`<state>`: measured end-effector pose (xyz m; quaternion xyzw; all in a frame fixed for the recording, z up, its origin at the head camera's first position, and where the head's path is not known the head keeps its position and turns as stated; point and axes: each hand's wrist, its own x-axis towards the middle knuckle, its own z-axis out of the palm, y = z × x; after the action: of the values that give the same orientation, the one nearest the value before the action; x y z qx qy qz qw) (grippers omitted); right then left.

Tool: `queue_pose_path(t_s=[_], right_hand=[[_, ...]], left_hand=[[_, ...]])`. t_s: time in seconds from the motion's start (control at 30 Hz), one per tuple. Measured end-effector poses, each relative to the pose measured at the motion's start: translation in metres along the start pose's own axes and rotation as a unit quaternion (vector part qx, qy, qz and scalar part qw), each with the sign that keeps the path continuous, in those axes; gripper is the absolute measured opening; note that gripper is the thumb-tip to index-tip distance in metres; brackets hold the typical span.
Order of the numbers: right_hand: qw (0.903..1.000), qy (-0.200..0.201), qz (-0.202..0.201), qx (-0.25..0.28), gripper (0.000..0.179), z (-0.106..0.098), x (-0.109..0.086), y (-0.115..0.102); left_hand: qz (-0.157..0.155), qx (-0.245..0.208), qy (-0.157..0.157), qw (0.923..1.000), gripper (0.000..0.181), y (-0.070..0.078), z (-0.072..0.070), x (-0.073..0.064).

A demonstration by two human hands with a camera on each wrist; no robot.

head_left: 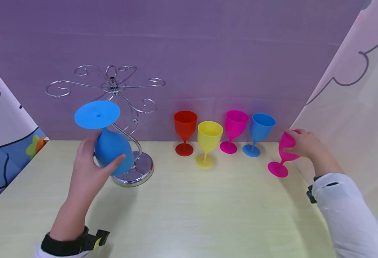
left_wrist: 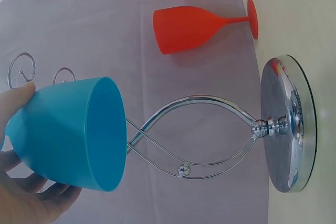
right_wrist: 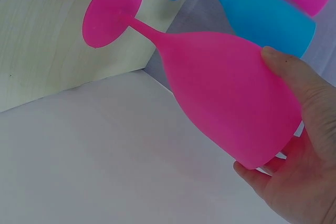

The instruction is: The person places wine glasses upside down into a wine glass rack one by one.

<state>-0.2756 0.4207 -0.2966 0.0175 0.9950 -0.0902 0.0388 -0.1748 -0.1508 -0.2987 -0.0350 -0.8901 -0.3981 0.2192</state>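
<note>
My left hand (head_left: 89,168) grips a blue plastic goblet (head_left: 113,147) by its bowl. That goblet is upside down, foot up, in front of a chrome goblet rack (head_left: 137,168) with curled wire arms. In the left wrist view the blue goblet's (left_wrist: 58,129) open mouth faces the rack's base. My right hand (head_left: 305,145) holds a pink goblet (head_left: 287,147) by the bowl near its rim, foot downward and tilted. In the right wrist view the pink goblet's (right_wrist: 226,87) bowl lies between thumb and fingers; whether its foot touches the table I cannot tell.
Along the back of the pale table (head_left: 208,215) stand a red goblet (head_left: 185,125), a yellow goblet (head_left: 209,138), another pink goblet (head_left: 235,123) and another blue goblet (head_left: 261,129), all upright. A purple backdrop (head_left: 208,64) rises behind them, and a white cloth wall (head_left: 363,118) borders the right side.
</note>
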Motion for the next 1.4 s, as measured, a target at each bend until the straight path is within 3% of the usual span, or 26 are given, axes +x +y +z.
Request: queue_pose_path(t_s=[0.7, 1.4], right_hand=[[1.0, -0.002, 0.003, 0.008, 0.096, -0.002, -0.001, -0.002], [1.0, -0.007, -0.002, -0.001, 0.097, -0.002, -0.001, 0.0]], left_hand=[[0.012, 0.001, 0.001, 0.9999, 0.083, 0.0, -0.002, -0.005], [0.026, -0.013, 0.039, 0.9988, 0.079, 0.01, -0.009, -0.001]])
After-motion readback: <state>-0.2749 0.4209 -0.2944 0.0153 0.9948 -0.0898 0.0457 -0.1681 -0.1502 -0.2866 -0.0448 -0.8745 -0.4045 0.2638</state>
